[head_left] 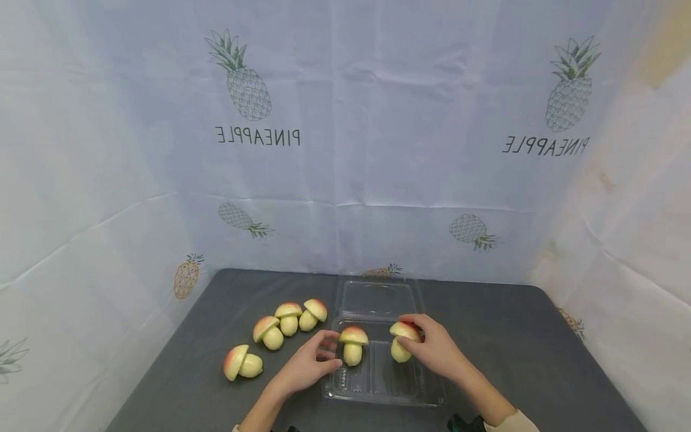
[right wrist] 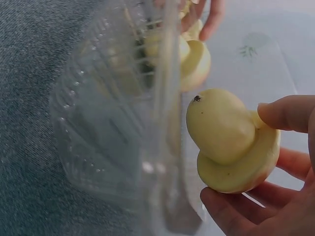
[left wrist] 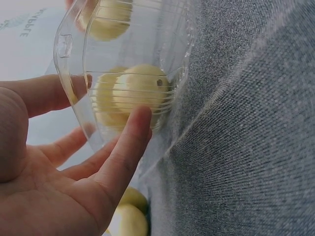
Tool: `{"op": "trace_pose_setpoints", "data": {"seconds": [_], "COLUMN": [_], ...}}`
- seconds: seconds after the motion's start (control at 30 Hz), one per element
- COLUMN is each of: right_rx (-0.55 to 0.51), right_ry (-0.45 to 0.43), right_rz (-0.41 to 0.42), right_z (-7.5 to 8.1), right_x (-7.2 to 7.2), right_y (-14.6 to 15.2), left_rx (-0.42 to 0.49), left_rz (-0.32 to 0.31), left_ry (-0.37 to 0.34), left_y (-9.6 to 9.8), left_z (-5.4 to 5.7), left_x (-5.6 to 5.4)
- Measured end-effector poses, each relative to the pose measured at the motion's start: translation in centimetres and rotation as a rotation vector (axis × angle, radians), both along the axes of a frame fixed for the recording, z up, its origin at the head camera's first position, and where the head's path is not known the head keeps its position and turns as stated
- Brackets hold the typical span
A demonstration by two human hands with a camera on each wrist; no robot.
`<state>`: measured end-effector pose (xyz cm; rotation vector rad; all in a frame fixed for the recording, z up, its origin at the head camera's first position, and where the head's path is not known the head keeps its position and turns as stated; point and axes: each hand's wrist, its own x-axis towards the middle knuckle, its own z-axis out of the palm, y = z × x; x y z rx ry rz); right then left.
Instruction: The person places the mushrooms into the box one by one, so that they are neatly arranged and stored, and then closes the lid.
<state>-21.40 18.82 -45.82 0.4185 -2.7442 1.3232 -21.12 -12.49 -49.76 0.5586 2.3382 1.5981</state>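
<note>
In the head view, my right hand (head_left: 436, 351) grips a yellow toy mushroom (head_left: 400, 349) with a red-tinged cap over the right half of a clear plastic box (head_left: 378, 396). The right wrist view shows the thumb on one side of this mushroom (right wrist: 221, 128) and fingers on the other, beside the box's rim. A second toy mushroom (head_left: 353, 355) is inside the box's left half, cap away from me. Close by, my left hand (head_left: 305, 365) has its fingers spread at the box's left side. One fingertip (left wrist: 140, 118) lies against the ribbed clear wall; whether the others touch is unclear.
Several similar mushrooms lie left of the box on the dark grey table (head_left: 496, 336), the nearest one (head_left: 249, 365) on its side. Behind the box its clear lid (head_left: 378, 298) is folded back, near the pineapple-print curtain (head_left: 345, 150) that surrounds the table.
</note>
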Motion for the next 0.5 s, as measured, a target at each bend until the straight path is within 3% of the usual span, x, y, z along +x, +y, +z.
{"op": "trace_pose_setpoints", "data": {"seconds": [0.5], "right_rx": [0.096], "right_ry": [0.029], "right_rz": [0.062], "right_z": [-1.9], "right_x": [-1.3], "right_y": [-1.9], "left_rx": [0.0], "left_rz": [0.001], "left_ry": [0.008], "left_y": [0.1], "left_z": [0.0], "left_x": [0.0]}}
